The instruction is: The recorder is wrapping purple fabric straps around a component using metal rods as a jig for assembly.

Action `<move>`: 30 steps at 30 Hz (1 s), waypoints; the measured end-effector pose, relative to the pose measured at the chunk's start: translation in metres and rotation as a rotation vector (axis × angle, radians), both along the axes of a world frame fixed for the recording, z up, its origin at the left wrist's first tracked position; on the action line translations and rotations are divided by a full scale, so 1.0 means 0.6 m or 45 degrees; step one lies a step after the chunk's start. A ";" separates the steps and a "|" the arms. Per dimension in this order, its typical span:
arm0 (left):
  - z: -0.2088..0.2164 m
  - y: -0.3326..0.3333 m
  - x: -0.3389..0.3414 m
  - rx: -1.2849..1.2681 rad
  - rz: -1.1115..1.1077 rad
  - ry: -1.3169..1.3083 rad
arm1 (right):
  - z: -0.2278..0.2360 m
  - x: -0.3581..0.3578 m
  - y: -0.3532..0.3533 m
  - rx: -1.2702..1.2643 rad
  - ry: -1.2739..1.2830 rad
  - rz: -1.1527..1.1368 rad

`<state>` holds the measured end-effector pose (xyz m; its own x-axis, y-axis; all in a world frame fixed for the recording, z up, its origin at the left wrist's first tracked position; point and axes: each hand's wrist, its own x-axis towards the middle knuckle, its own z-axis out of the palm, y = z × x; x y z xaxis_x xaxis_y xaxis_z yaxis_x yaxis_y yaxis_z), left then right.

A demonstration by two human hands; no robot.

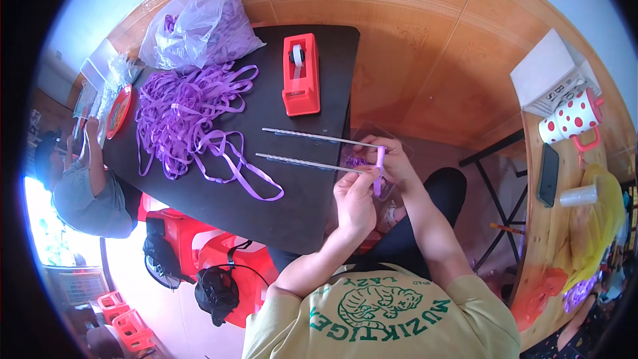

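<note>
Two slim metal rods, like chopsticks with twisted ends (292, 159), lie roughly parallel over the table's right edge and point at my hands. A short length of purple ribbon (380, 167) runs between their near ends. My left hand (355, 198) is closed in a pinch on the ribbon by the nearer rod. At the farther rod, my right hand (393, 159) has its fingers closed round the ribbon's upper part. How the ribbon goes round the rods is hidden by my fingers. Below my hands, a clear plastic container (397, 136) with purple pieces is partly covered.
On the black table (266, 219) lie a heap of purple ribbon loops (179, 119), a stuffed plastic bag (199, 30) and a red tape dispenser (301, 76). Another person (93, 193) sits at the left. A wooden bench (535, 259) at right bears a dotted mug (573, 119) and a phone (548, 174).
</note>
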<state>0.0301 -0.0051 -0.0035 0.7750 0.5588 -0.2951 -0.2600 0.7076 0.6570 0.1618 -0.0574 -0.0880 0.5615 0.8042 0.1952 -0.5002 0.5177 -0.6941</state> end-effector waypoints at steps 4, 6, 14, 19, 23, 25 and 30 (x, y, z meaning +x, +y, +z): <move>-0.014 -0.001 -0.007 -0.010 0.037 -0.067 | -0.028 -0.020 -0.023 -0.498 -0.083 -0.370; -0.010 0.001 -0.016 0.037 0.049 -0.006 | 0.049 -0.050 -0.034 -0.166 0.400 -0.276; -0.009 -0.020 -0.056 -0.015 -0.465 -0.115 | 0.164 -0.069 -0.034 -0.637 -0.423 -0.621; -0.032 -0.007 -0.126 0.315 -1.084 -0.201 | 0.151 -0.078 -0.031 -0.481 -0.113 -0.778; 0.027 0.043 -0.171 0.709 -1.435 -0.499 | 0.127 -0.040 -0.081 -0.471 -0.269 -1.097; 0.098 0.086 -0.205 0.895 -1.417 -0.671 | 0.097 -0.027 -0.065 -0.597 -0.534 -1.150; 0.192 0.194 -0.232 1.961 -0.528 -0.321 | -0.189 0.118 -0.121 -1.231 -1.083 -0.941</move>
<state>-0.1092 0.1114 0.1118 0.8798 -0.0606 0.4714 -0.4346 -0.5043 0.7462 0.2327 -0.1301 -0.2014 0.8853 0.4009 0.2358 0.3870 -0.3538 -0.8515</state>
